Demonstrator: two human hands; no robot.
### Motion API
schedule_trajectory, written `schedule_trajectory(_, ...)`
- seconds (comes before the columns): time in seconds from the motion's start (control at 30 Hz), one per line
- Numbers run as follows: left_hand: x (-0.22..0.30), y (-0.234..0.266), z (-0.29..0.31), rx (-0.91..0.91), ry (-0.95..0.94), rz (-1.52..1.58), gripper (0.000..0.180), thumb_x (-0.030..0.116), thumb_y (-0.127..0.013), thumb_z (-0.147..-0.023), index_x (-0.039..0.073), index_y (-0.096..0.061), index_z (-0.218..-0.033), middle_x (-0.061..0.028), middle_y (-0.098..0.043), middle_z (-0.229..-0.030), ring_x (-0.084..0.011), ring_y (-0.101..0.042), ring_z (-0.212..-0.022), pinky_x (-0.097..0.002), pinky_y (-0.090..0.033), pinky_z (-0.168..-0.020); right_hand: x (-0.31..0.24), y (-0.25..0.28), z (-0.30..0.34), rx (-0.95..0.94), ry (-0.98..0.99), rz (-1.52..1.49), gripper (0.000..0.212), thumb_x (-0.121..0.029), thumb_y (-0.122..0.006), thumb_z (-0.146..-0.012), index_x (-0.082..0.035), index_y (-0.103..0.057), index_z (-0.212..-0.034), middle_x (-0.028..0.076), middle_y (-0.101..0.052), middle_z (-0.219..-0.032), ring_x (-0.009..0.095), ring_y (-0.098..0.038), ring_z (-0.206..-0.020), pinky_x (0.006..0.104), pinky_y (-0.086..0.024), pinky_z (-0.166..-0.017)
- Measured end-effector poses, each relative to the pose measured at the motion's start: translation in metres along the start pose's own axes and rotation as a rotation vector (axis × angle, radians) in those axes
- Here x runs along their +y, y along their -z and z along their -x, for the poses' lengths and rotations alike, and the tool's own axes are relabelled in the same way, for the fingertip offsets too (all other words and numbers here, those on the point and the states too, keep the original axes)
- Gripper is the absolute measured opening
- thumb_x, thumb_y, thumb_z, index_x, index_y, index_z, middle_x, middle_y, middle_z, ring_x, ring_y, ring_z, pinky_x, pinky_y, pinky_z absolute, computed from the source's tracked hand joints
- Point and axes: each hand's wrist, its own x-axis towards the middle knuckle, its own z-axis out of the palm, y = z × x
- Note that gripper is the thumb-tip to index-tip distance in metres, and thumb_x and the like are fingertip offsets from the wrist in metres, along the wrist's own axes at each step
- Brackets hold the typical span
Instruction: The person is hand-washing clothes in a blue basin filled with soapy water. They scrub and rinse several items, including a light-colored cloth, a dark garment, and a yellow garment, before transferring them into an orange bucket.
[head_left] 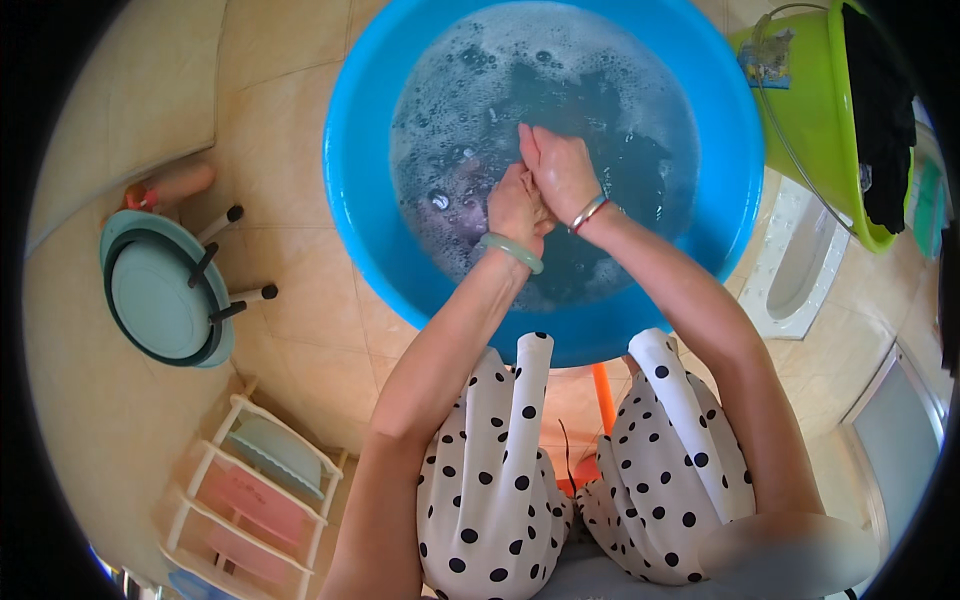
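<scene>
A large blue tub (350, 200) holds cloudy, sudsy water (560, 105). Over its middle, my left hand (515, 210), with a pale green bangle (512, 253) at the wrist, is closed with its fingers curled. My right hand (563, 170), wearing thin bracelets (588, 213), presses against it from the right, its fingers closed too. Whatever lies between the two hands, if anything, is hidden. Left of them, a dim purplish patch (462, 190) shows under the foam; its kind cannot be made out.
A lime-green bucket (800, 110) with dark cloth (875, 120) stands at the right, near a white squat toilet (795, 265). Stacked pale green basins (165, 290) are on the left, above a white rack (250, 490). My knees, in dotted trousers (490, 480), flank the tub's near side.
</scene>
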Motion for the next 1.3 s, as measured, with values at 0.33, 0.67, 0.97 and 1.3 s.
schedule_trajectory(0.33,0.008,0.034,-0.012,-0.474,0.041,0.089,0.025,0.031,-0.045,-0.1,0.012,-0.056,-0.088,-0.0002,-0.057,-0.079,-0.0131,-0.052,-0.066,-0.0271,-0.042,-0.061,0.022,-0.001,0.002,-0.067,-0.153,-0.174,0.024,-0.027,-0.052,-0.097,-0.004,-0.056,-0.09,0.02,-0.062,-0.08,0.035,-0.062,-0.068,0.0416,-0.049,-0.06)
schedule_trajectory(0.67,0.006,0.031,-0.025,-0.164,0.039,0.076,0.046,0.043,-0.046,-0.101,0.011,-0.049,-0.133,-0.0089,-0.058,-0.123,-0.0226,-0.055,-0.109,-0.0347,-0.042,-0.1,-0.005,0.003,0.037,-0.083,0.228,-0.334,0.009,-0.014,-0.06,-0.091,-0.008,-0.055,-0.095,0.017,-0.062,-0.091,0.038,-0.062,-0.082,0.0429,-0.051,-0.075)
schedule_trajectory(0.97,0.015,0.01,0.011,-0.226,0.015,0.027,0.026,0.034,-0.044,-0.101,0.015,-0.052,-0.086,0.0036,-0.048,-0.061,-0.012,-0.047,-0.051,-0.0266,-0.033,-0.045,-0.013,0.009,0.001,0.051,0.398,0.13,0.019,-0.017,-0.051,-0.094,-0.005,-0.06,-0.083,0.016,-0.061,-0.072,0.033,-0.063,-0.063,0.0411,-0.052,-0.055)
schedule_trajectory(1.3,0.056,0.08,-0.009,0.292,-1.019,-1.776,0.042,0.036,-0.048,-0.098,0.006,-0.059,-0.124,-0.0183,-0.063,-0.118,-0.035,-0.057,-0.111,-0.0411,-0.042,-0.098,0.036,-0.016,0.029,-0.273,-0.081,-0.522,0.029,-0.025,-0.064,-0.09,-0.008,-0.056,-0.113,0.012,-0.062,-0.099,0.023,-0.063,-0.089,0.0315,-0.051,-0.078)
